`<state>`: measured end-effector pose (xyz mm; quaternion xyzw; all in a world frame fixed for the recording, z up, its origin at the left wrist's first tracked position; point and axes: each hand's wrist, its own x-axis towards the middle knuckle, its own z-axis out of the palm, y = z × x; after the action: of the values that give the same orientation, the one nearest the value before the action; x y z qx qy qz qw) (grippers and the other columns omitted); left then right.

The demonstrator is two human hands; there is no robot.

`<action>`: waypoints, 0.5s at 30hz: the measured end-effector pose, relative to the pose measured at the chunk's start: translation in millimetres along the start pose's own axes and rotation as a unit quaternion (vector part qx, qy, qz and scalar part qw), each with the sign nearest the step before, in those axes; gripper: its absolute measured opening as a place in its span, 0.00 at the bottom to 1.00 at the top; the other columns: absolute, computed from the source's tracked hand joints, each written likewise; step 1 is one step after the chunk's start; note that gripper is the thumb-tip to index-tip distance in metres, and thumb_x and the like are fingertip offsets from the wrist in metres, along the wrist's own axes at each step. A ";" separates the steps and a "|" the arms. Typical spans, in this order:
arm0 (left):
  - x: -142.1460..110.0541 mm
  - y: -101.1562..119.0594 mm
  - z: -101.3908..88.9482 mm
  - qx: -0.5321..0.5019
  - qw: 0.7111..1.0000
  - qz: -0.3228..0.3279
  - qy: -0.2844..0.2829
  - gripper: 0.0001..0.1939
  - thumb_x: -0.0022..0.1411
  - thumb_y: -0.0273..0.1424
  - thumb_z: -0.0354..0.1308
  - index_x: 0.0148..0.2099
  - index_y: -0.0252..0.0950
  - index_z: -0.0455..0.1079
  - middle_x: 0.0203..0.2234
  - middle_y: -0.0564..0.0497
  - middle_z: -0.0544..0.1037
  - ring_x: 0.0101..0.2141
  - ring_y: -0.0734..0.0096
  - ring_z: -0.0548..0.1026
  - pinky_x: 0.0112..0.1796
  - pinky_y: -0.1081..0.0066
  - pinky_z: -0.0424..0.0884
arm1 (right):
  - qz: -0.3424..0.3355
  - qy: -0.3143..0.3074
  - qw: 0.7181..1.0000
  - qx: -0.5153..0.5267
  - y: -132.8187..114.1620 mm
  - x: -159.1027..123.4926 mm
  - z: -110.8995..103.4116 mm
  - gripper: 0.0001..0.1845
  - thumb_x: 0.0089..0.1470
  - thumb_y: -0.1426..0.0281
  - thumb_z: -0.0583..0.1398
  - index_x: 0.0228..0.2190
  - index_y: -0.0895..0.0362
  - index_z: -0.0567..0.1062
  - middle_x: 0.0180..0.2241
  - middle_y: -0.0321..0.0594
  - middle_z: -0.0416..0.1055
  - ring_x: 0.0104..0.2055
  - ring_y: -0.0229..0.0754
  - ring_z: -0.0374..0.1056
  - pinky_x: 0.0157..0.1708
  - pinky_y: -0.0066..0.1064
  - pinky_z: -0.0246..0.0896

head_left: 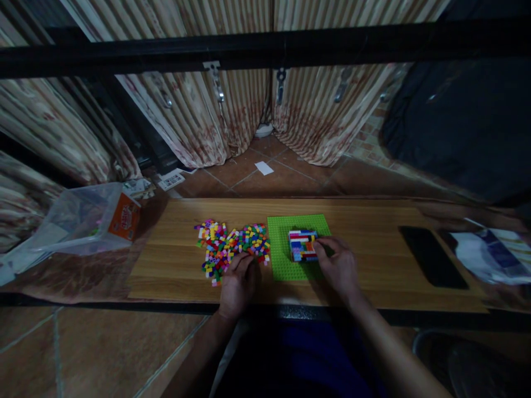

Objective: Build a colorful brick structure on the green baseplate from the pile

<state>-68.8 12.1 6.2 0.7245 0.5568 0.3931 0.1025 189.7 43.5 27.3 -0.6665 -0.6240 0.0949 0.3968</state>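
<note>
A green baseplate [282, 260] lies on a wooden board [373, 232], and a small block of many-coloured bricks [302, 245] is built on it. My right hand [338, 265] rests on the plate with its fingertips against the block's right side. A heap of loose coloured bricks [228, 243] lies left of the plate. My left hand [237, 283] reaches into the near edge of that heap with its fingers curled; whether they hold a brick is hidden.
A black phone [431, 255] lies on the board's right end, beside a white-and-blue packet [485, 255]. A clear plastic bag with an orange label [89, 218] lies off the left end. A black bar [265, 50] crosses overhead, with curtains [194, 116] and a tiled floor behind.
</note>
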 end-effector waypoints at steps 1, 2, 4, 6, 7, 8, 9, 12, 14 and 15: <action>0.0 -0.2 0.3 0.000 1.000 -0.001 -0.001 0.10 0.64 0.26 0.53 0.47 0.36 0.71 0.43 0.45 0.75 0.45 0.66 0.75 0.47 0.66 0.75 | 0.008 -0.005 1.000 0.012 0.2 1.1 0.2 0.19 0.56 0.57 0.55 0.33 0.58 0.78 0.37 0.48 0.76 0.41 0.50 0.70 0.44 0.43 0.64; -0.1 -0.5 0.6 0.000 1.000 -0.003 -0.001 0.10 0.64 0.27 0.53 0.47 0.36 0.71 0.43 0.45 0.75 0.45 0.66 0.75 0.47 0.66 0.75 | 0.014 -0.009 1.000 0.019 0.2 2.0 0.5 0.19 0.56 0.56 0.56 0.34 0.57 0.78 0.37 0.48 0.76 0.41 0.50 0.70 0.45 0.43 0.63; -0.2 -1.1 1.0 0.001 1.000 -0.007 -0.001 0.10 0.64 0.27 0.53 0.47 0.37 0.71 0.43 0.46 0.75 0.45 0.66 0.75 0.48 0.65 0.74 | 0.017 -0.014 1.000 0.022 0.3 3.4 1.7 0.19 0.54 0.55 0.57 0.34 0.57 0.78 0.38 0.48 0.76 0.42 0.50 0.70 0.46 0.43 0.63; -0.3 -1.3 0.9 0.001 1.000 -0.008 -0.002 0.10 0.64 0.27 0.53 0.47 0.37 0.71 0.44 0.46 0.75 0.45 0.67 0.75 0.48 0.65 0.74 | 0.014 -0.016 1.000 0.015 0.6 3.8 2.9 0.19 0.53 0.54 0.58 0.35 0.56 0.78 0.38 0.48 0.76 0.43 0.50 0.69 0.47 0.44 0.62; -0.4 -1.3 0.8 0.001 1.000 -0.007 -0.003 0.10 0.65 0.27 0.53 0.47 0.37 0.71 0.44 0.46 0.75 0.46 0.67 0.75 0.48 0.65 0.74 | 0.011 -0.016 1.000 0.010 0.8 3.7 3.2 0.19 0.53 0.54 0.58 0.35 0.56 0.78 0.39 0.48 0.76 0.44 0.51 0.69 0.47 0.44 0.62; -0.4 -1.2 0.6 0.000 1.000 -0.005 -0.006 0.10 0.65 0.27 0.52 0.47 0.37 0.71 0.44 0.46 0.75 0.46 0.66 0.74 0.48 0.65 0.74 | 0.007 -0.015 1.000 0.005 1.1 3.5 3.3 0.19 0.53 0.55 0.58 0.35 0.56 0.78 0.39 0.48 0.76 0.44 0.51 0.69 0.47 0.45 0.62; -0.5 -1.2 0.5 -0.002 1.000 -0.005 -0.008 0.10 0.65 0.27 0.52 0.47 0.37 0.71 0.44 0.46 0.75 0.46 0.66 0.74 0.48 0.65 0.74 | 0.003 -0.015 1.000 -0.001 1.4 3.2 3.1 0.18 0.54 0.56 0.58 0.36 0.56 0.78 0.39 0.48 0.75 0.44 0.51 0.69 0.47 0.45 0.62; -0.9 -1.5 0.6 -0.004 1.000 -0.011 -0.011 0.10 0.65 0.28 0.52 0.47 0.37 0.71 0.44 0.45 0.75 0.46 0.66 0.74 0.48 0.65 0.74 | -0.010 -0.018 1.000 -0.018 1.7 2.6 1.8 0.17 0.55 0.58 0.57 0.36 0.56 0.78 0.40 0.48 0.75 0.45 0.51 0.68 0.46 0.44 0.62; -1.2 -2.0 1.1 -0.008 1.000 -0.015 -0.009 0.10 0.65 0.28 0.53 0.47 0.37 0.71 0.44 0.45 0.75 0.45 0.67 0.75 0.48 0.65 0.75 | -0.019 -0.021 0.999 -0.026 1.4 2.3 1.2 0.17 0.55 0.58 0.56 0.37 0.56 0.77 0.40 0.48 0.75 0.44 0.51 0.68 0.45 0.44 0.63; -1.3 -2.1 1.2 -0.009 1.000 -0.016 -0.008 0.10 0.65 0.28 0.53 0.47 0.37 0.71 0.44 0.46 0.75 0.45 0.67 0.75 0.47 0.65 0.75 | -0.024 -0.021 0.999 -0.032 1.1 2.1 1.1 0.17 0.55 0.59 0.56 0.37 0.56 0.77 0.40 0.48 0.75 0.44 0.51 0.68 0.45 0.44 0.62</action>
<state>-69.6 12.1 3.6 0.7178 0.5637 0.3907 0.1196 190.3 46.0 26.6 -0.6616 -0.6505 0.0799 0.3643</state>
